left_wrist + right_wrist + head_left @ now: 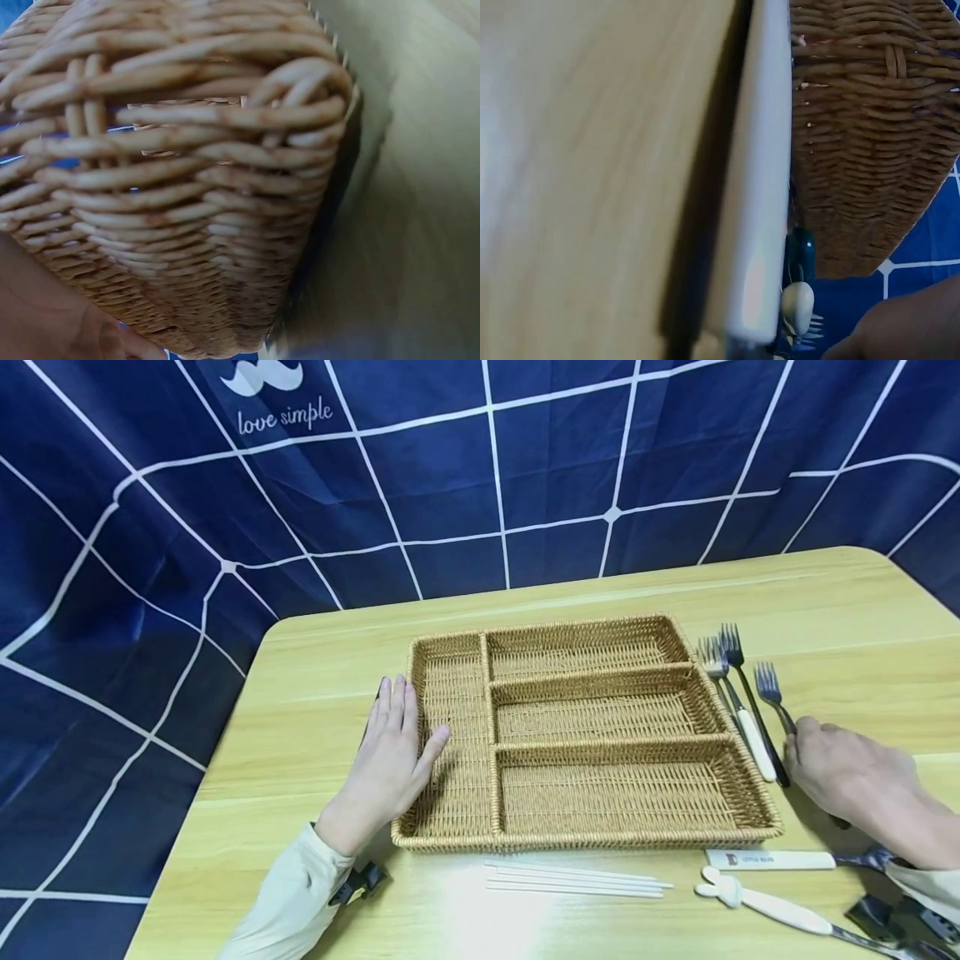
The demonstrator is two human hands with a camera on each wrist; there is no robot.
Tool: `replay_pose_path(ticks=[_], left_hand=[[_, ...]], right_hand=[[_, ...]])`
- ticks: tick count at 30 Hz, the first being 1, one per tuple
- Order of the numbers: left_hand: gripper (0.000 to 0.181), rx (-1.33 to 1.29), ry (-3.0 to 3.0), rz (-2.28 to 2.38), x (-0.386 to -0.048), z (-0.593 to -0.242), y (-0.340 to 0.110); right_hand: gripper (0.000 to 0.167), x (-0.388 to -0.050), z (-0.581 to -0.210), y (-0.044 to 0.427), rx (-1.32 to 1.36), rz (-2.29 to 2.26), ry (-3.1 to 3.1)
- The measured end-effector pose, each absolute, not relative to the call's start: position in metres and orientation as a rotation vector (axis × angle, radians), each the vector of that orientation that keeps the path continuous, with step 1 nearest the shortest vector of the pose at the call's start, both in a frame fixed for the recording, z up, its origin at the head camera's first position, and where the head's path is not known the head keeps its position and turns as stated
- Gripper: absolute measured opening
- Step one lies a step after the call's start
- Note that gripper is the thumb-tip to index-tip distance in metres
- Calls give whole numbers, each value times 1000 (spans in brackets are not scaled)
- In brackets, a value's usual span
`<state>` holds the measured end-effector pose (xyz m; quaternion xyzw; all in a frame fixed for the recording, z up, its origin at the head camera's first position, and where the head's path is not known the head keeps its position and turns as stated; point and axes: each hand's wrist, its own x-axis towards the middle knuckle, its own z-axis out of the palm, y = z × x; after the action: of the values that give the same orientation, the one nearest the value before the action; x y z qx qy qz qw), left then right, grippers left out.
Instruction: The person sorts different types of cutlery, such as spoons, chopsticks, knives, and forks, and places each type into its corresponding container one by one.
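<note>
A wicker cutlery tray [493, 752] with several compartments lies on the table. My left hand [386, 756] rests along its left rim, fingers straight and thumb over the inside. In the left wrist view the tray's woven corner [210, 157] fills most of the picture. To the right of the tray, my right hand [855, 772] holds a fork [770, 689] by its handle, tines pointing away. Beside it lie a white-handled fork [753, 743] and a black fork [750, 689], close to the tray's right side. The right fingertips are hidden in the head view.
Several thin white sticks [577, 881] lie in front of the tray. At the front right are a white-handled utensil [780, 859] and a rabbit-topped utensil [787, 912], their far ends partly covered. A blue gridded cloth [450, 468] hangs behind the wooden table [322, 668].
</note>
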<state>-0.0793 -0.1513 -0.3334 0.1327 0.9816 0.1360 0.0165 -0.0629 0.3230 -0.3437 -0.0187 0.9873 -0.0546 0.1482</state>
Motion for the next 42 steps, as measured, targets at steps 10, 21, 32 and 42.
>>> replay_pose_path(ticks=[10, 21, 32, 42], left_hand=[[81, 415, 3063, 419, -80, -334, -152], [81, 395, 3055, 430, -80, -335, -152], [74, 389, 3059, 417, -79, -336, -150], [76, 408, 3080, 398, -79, -336, -150]], right_hand=[[21, -74, -322, 323, -455, -44, 3336], [50, -114, -289, 297, -1237, 79, 3448], [60, -138, -285, 269, -1515, 34, 3342], [58, -147, -281, 255, -1624, 37, 3328]])
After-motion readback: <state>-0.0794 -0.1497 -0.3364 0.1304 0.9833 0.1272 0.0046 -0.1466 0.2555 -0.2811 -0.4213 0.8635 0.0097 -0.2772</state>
